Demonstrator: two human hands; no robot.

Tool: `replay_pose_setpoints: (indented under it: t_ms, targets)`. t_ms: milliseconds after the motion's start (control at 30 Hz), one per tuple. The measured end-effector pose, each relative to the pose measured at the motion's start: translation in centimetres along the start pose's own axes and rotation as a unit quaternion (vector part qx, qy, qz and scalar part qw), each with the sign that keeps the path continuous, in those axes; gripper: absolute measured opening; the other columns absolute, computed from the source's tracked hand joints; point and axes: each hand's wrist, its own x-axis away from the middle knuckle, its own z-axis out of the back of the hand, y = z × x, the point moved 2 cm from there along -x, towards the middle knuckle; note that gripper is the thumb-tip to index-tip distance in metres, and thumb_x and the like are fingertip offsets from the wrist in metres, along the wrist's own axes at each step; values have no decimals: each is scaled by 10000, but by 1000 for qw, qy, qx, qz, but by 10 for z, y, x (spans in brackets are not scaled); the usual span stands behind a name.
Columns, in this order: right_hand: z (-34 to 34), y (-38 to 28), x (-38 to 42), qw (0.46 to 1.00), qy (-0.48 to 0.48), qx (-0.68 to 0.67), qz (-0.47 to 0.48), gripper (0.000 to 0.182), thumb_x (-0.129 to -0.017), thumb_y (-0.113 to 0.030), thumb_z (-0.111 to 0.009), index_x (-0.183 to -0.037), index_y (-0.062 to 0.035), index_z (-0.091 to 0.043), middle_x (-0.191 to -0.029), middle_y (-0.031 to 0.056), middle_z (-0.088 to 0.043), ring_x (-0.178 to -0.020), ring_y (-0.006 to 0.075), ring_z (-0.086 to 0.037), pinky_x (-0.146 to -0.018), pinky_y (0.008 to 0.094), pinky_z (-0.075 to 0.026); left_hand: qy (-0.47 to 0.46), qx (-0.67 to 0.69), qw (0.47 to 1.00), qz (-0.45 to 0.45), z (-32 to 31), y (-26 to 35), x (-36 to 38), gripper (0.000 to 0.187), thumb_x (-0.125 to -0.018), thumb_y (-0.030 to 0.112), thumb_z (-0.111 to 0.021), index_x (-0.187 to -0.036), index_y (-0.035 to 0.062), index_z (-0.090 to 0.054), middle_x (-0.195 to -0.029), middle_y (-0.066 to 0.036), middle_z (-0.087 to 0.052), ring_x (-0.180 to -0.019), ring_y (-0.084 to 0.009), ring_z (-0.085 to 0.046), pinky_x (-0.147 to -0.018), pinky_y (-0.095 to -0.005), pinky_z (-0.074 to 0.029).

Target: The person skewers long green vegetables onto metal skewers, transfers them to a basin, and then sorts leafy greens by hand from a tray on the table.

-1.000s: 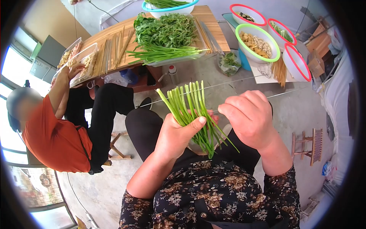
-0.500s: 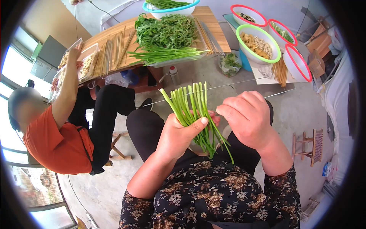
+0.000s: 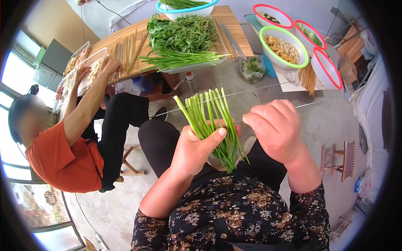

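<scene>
In the head view, the green stalks (image 3: 209, 109) are held over the lap, off the counter (image 3: 235, 29) and well apart from its near edge, pale ends pointing away from the body and leafy tips hanging toward it. The left hand (image 3: 193, 147) is clamped around the bundle at mid-length, thumb laid across the top. The upper skewer (image 3: 259, 90) crosses the stalks nearer their pale ends; whether it pierces every one, I cannot tell. The right hand (image 3: 273, 127) has thumb and fingers together on the lower skewer (image 3: 316, 101), just beside the bundle. The stalks look light, smooth and springy, likely to slide over each other and to split or bruise if squeezed; a broad, gentle hold on the firmer pale half seems best, since the tips look limp. The skewers look thin but stiff, best pinched close to the stalks. More loose stalks (image 3: 184, 60) lie along the counter's near edge.
</scene>
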Motion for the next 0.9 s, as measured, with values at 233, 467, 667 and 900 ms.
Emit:
replay_pose_setpoints:
  t_ms: [233, 467, 667, 900]
  targets:
    - [4, -6, -1, 1000, -6, 25, 13, 184, -709, -149, -685, -884, -94, -672, -846, -7, -622, -684, 158, -563, -622, 306, -446, -1, -1, 1000, -18, -1, -1, 0, 194, -981, 42, -576, -1121, -39, -684, -1039, -82, -726, -944, -130, -662, -858, -302, -539]
    - [6, -12, -3, 998, 7, 61, 31, 176, -706, -142, -713, -867, -88, -667, -825, -5, -614, -674, 147, -553, -612, 295, -443, 17, -17, 999, -30, -3, -1, 2, 195, -980, 48, -583, -1122, -39, -686, -1047, -94, -730, -943, -133, -668, -855, -304, -546]
    - [2, -8, -1, 1000, 5, 22, 14, 173, -710, -157, -701, -867, -93, -664, -822, -8, -610, -675, 148, -554, -611, 299, -437, 3, 10, 1000, -13, 1, -2, 1, 197, -965, 48, -604, -1129, -45, -660, -1050, -116, -715, -966, -185, -673, -887, -346, -538]
    - [-1, -9, -2, 1000, 0, 25, 14, 168, -717, -160, -695, -869, -96, -662, -823, -13, -602, -671, 151, -547, -619, 301, -436, 11, 19, 999, -24, -1, -3, 1, 195, -984, 52, -575, -1121, -39, -681, -1046, -97, -727, -957, -142, -671, -867, -308, -544]
